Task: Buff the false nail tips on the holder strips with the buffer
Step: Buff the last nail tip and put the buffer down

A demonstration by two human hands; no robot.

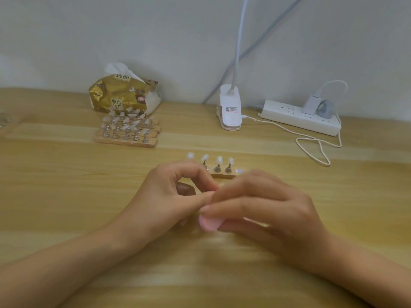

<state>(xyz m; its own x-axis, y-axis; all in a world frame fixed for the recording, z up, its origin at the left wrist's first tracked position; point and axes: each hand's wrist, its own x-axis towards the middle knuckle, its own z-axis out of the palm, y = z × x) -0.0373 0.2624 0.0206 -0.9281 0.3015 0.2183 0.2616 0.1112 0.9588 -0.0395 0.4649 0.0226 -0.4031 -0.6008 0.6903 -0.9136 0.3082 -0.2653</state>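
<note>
A wooden holder strip (223, 174) lies mid-table with several pale nail tips (219, 160) standing on small metal stands. My left hand (171, 196) curls in front of its left end, thumb and forefinger pinched together; what they pinch is hidden. My right hand (262, 210) is blurred and grips a pink buffer (210, 223), whose rounded end pokes out below my fingers, right against my left thumb. More holder strips (126, 141) with several tips sit stacked side by side at the back left.
A gold tissue pack (124, 94) stands behind the spare strips. A white clip lamp base (230, 110) and a power strip (300, 117) with a plug and a looping white cable (311, 150) lie at the back right. The wall runs behind the wooden table (66, 196).
</note>
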